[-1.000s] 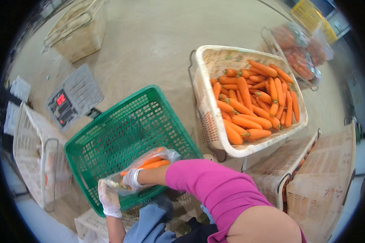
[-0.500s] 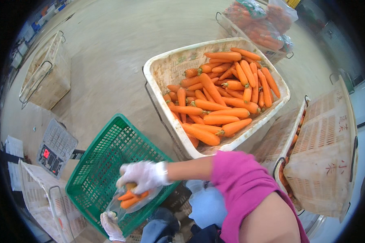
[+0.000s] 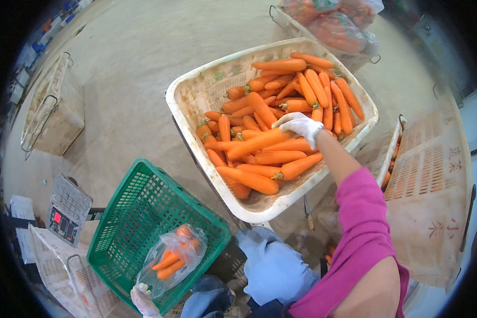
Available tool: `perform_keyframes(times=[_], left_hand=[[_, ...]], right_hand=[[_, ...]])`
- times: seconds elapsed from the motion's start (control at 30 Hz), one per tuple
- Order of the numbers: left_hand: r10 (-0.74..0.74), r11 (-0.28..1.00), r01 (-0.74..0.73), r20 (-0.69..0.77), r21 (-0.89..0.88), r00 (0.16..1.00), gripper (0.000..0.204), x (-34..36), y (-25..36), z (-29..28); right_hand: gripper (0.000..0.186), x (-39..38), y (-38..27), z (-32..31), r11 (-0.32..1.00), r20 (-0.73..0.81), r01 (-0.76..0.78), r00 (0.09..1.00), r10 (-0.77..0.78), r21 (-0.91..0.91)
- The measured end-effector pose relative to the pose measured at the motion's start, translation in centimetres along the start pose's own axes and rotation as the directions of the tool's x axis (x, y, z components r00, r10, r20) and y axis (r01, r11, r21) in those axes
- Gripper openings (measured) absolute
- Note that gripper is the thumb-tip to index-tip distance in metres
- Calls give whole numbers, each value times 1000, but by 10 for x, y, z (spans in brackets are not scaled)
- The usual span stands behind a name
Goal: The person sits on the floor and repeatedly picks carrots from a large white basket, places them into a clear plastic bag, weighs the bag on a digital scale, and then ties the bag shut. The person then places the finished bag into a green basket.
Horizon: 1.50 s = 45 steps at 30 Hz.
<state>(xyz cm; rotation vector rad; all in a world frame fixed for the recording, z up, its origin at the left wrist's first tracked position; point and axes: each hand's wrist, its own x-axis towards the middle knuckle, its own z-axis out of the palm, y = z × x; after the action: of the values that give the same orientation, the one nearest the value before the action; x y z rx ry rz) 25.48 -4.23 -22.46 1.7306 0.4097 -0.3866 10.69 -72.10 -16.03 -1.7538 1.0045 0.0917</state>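
My right hand [image 3: 300,127], in a white glove, closes on the thick end of a large carrot [image 3: 257,144] on top of the heap. Beneath it, many loose carrots [image 3: 262,183] fill a dirty white plastic crate [image 3: 188,93]. At the lower left my gloved left hand [image 3: 143,300] pinches the mouth of a clear plastic bag [image 3: 188,259]. Several carrots [image 3: 175,254] lie inside that bag, which rests in a green slatted basket [image 3: 114,214].
Left of the basket stands a scale display [image 3: 69,209] with a red readout. Another white crate [image 3: 53,106] is at the far left. Bagged carrots [image 3: 336,32] top a crate at the back. Tall white crates [image 3: 424,185] stand at the right. A knife [image 3: 309,212] shows below the carrot crate.
My right hand has left the plastic bag in the basket, moved up and right to the crate, and taken hold of a carrot. My left hand stays at the bag's mouth.
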Motion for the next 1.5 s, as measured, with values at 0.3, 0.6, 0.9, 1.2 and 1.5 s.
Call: perform_keyframes(times=[0.3, 0.6, 0.9, 1.2, 1.5], left_hand=[[19, 1000, -18, 35, -16, 999, 21, 9, 1, 11], [54, 962, -33, 71, -272, 996, 18, 2, -8, -14], [40, 868, -30, 11, -496, 999, 21, 10, -21, -10], [20, 834, -18, -3, -552, 1000, 15, 10, -26, 0], [-30, 812, 10, -24, -584, 999, 11, 11, -22, 4]], right_hand=[[43, 171, -22, 168, 644, -190, -87, 977, -93, -760], [42, 176, -56, 146, 847, -627, 506, 611, -483, -160], [36, -115, -224, 253, 444, 40, 604, 563, -825, 662], [63, -80, -30, 487, 910, 858, 405, 433, -276, 89], [77, -104, -31, 530, 132, 863, 925, 379, -334, -355]])
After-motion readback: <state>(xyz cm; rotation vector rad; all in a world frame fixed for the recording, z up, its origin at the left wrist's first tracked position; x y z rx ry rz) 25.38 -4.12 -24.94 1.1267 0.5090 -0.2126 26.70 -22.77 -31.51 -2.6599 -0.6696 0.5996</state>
